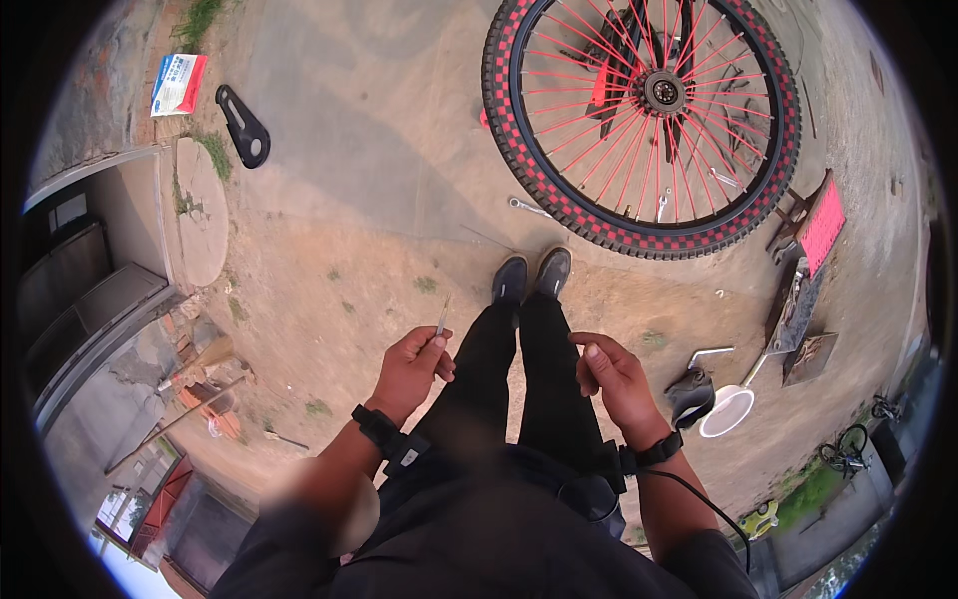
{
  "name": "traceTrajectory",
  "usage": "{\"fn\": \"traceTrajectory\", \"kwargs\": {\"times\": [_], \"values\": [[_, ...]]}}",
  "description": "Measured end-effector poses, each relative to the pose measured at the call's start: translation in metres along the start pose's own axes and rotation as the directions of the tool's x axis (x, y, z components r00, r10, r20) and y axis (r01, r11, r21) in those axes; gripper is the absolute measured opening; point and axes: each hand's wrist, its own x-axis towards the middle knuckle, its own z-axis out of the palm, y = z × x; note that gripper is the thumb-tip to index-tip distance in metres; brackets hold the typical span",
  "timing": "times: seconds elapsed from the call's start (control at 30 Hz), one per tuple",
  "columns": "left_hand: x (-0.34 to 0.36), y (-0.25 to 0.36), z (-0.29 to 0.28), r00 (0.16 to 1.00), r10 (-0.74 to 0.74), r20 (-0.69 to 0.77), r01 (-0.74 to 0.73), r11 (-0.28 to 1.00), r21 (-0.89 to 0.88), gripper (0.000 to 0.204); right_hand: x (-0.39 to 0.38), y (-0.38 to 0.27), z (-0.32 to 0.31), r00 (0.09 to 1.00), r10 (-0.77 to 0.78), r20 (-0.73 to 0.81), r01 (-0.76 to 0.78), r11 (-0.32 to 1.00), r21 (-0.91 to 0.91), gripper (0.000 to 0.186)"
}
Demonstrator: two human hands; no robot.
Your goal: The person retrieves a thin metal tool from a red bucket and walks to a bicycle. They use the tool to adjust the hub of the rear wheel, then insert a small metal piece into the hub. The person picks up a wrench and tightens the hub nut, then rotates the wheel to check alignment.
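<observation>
My left hand (419, 364) is closed on a thin metal tool (441, 319), its slender end sticking up past the thumb. My right hand (609, 374) has loosely curled fingers; whether anything is inside them I cannot make out. Both hands are held in front of my legs. Ahead of my shoes (509, 280) is a bicycle wheel (639, 242) with red spokes and a red-and-black checked tyre, over dark bicycle parts. A wrench (529, 208) lies left of the tyre's lower edge, and other small tools show through the spokes.
At right are a bench with a pink top (820, 225), a metal tray (793, 309), a black saddle (691, 399) and a white basin (726, 419). A black plastic part (242, 128) and a box (178, 85) lie upper left. A doorway (95, 260) and broom (205, 361) are at left.
</observation>
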Motion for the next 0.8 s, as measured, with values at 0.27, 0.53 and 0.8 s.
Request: {"fn": "traceTrajectory", "kwargs": {"times": [0.27,0.53,0.8], "values": [[0.058,0.075,-0.053,0.988,0.13,-0.082,-0.136,0.988,-0.075,0.021,0.07,-0.022,0.028,0.991,0.136,0.022,-0.129,0.975,-0.181,0.041],[0.236,0.118,-0.126,0.992,0.017,0.122,-0.024,0.998,0.054,0.023,0.185,0.023,0.077,0.928,0.27,-0.256,-0.276,0.961,0.013,0.04],[0.368,0.067,-0.058,0.931,-0.072,0.357,-0.207,0.702,0.682,0.023,0.206,0.129,0.103,0.885,0.374,-0.277,-0.292,0.909,0.297,0.039]]}}
